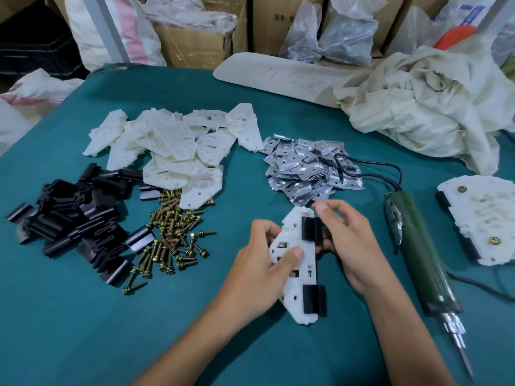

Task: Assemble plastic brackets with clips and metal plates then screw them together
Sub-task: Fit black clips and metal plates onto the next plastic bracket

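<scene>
Just below the centre of the frame, both hands hold one white bracket (pixel 292 263) over the green table (pixel 83 316). The left hand (pixel 262 263) grasps its left edge, thumb pressed on its face. The right hand (pixel 348 240) curls its fingers round the upper black clip (pixel 310 228) on the right edge, and a lower clip (pixel 313 299) sits nearer the wrist. Beyond lie piles: spare brackets (pixel 172 146) upper left, loose clips (pixel 69 227) at left, screws (pixel 170 235) beside them, metal plates (pixel 309 168) just above the hands. A green screwdriver (pixel 418 252) lies at right.

Head-worn camera looks forward and down, close over the table (pixel 83 316).
</scene>
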Demonstrator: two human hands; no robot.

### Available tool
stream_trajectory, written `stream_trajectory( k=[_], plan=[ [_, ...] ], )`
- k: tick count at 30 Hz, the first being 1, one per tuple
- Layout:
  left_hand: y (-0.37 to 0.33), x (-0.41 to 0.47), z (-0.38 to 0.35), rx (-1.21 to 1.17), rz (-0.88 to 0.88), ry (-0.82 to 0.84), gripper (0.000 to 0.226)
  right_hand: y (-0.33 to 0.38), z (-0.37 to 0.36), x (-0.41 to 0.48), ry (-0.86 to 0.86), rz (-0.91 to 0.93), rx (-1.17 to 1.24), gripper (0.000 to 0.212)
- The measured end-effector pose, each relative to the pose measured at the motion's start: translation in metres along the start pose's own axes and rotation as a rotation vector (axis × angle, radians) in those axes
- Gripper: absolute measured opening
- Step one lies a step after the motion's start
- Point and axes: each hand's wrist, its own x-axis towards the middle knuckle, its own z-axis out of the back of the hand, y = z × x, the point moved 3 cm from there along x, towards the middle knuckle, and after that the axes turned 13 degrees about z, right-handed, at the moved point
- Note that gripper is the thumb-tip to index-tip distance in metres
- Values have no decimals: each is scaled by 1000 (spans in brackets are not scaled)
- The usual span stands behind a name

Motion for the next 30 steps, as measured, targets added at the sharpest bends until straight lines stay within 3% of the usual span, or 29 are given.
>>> stream_trajectory(
  k=[3, 7, 11, 21, 27, 30],
  plan=[
    [-14, 7, 16, 334, -143, -205, 21, -2, 5, 2, -41, 44, -164, 26],
    [-38, 45, 31, 334, -166, -260, 19, 2, 17, 3, -128, 192, -562, 21],
    [-60, 90, 25, 437, -197, -187, 24, 3, 15, 3, -144, 176, -470, 14],
    [-80, 138, 5, 713, -49, -66, 59, 0, 17, 6, -151, 163, -394, 12],
    [-80, 131, 9, 638, 78, 87, 63, 1, 18, 8, -157, 157, -377, 12],
    [-77, 118, 18, 556, 44, 101, 55, 0, 17, 7, -149, 154, -367, 13]
  ],
)
